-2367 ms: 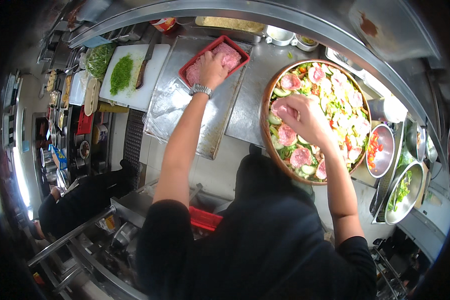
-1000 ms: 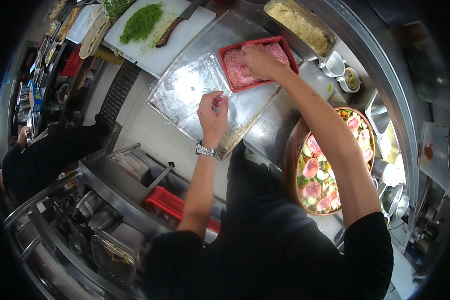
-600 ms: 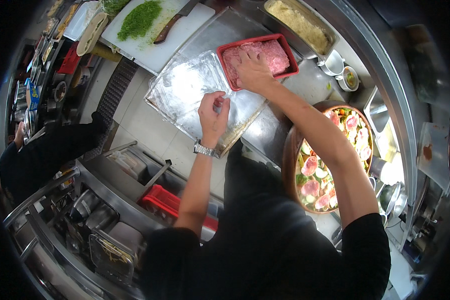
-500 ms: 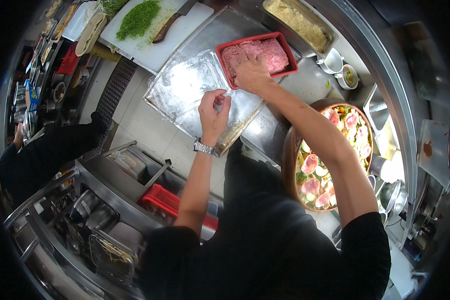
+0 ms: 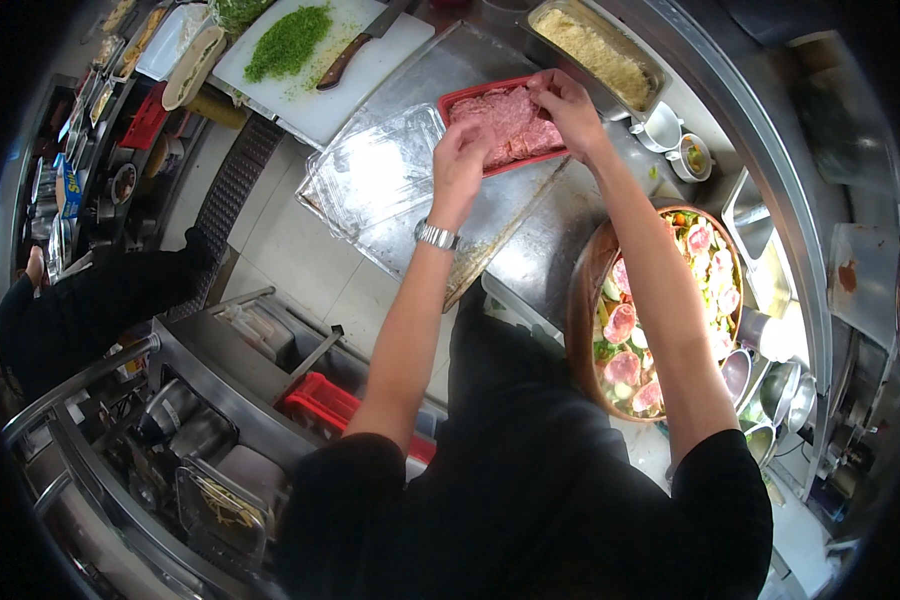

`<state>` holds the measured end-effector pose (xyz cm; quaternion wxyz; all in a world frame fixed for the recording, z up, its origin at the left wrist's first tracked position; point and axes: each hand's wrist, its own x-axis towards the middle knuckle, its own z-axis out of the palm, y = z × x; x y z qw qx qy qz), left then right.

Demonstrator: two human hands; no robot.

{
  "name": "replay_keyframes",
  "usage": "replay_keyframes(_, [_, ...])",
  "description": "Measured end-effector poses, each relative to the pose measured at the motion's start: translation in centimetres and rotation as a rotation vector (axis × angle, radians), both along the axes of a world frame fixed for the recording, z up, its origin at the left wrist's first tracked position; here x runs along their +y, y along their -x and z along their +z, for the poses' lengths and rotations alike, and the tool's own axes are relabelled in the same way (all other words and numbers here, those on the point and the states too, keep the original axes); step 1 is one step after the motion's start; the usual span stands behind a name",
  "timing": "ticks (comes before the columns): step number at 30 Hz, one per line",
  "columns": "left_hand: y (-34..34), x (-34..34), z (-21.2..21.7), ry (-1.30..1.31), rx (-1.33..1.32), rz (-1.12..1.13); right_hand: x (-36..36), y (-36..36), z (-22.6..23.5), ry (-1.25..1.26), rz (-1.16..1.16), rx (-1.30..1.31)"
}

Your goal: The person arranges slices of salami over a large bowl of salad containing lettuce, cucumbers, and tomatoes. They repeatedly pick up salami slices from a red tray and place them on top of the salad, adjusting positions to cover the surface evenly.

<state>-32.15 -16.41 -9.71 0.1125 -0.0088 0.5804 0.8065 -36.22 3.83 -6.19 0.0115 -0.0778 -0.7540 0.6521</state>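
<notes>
A red tray [image 5: 511, 165] of pink ground meat [image 5: 505, 115] lies on a metal sheet pan at the top middle. My left hand [image 5: 459, 165], with a metal watch on its wrist, is at the tray's near left side, its fingers curled together over the meat. At the tray's right end, my right hand [image 5: 568, 110] is closed in a pinch by the far corner. Anything between the fingertips of either hand is hidden. Left of the tray, a clear plastic lid [image 5: 395, 150] rests on the sheet pan [image 5: 345, 205].
A cutting board [image 5: 385, 60] with chopped greens [image 5: 288, 42] and a knife [image 5: 342, 62] sits at the upper left. Beyond the tray is a metal pan of crumbs [image 5: 595, 50]. A wooden tub [image 5: 582, 330] of vegetables and meat slices stands under my right forearm. A co-worker's leg [image 5: 120, 290] shows at left.
My right hand has lifted off the meat's left part and moved right to the tray's far corner. My left hand has moved up and right, from below the tray to its near left side.
</notes>
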Motion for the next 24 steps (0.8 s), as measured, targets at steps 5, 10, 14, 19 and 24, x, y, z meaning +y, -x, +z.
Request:
replay_keyframes(5, [0.9, 1.6, 3.5, -0.601, -0.286, -0.184, -0.7, -3.6, 6.0, -0.122, 0.233, 0.086])
replay_keyframes(10, [-3.7, 1.7, 7.1, -0.837, -0.397, -0.218, -4.1, -12.8, 10.0, -0.783, 0.16, 0.499])
replay_keyframes(14, [-7.1, 1.6, 9.1, -0.977, -0.394, -0.245, -4.6, -17.6, 11.4, -0.998, 0.04, 0.594])
replay_keyframes(19, [-9.8, 1.9, 10.8, -0.773, -0.24, -0.377, -1.7, -20.6, 12.5, -1.128, 0.064, 0.685])
replay_keyframes(24, [-13.7, 2.9, 12.7, -0.494, -0.038, -0.431, 0.2, -24.5, 13.1, -0.668, -0.031, 0.461])
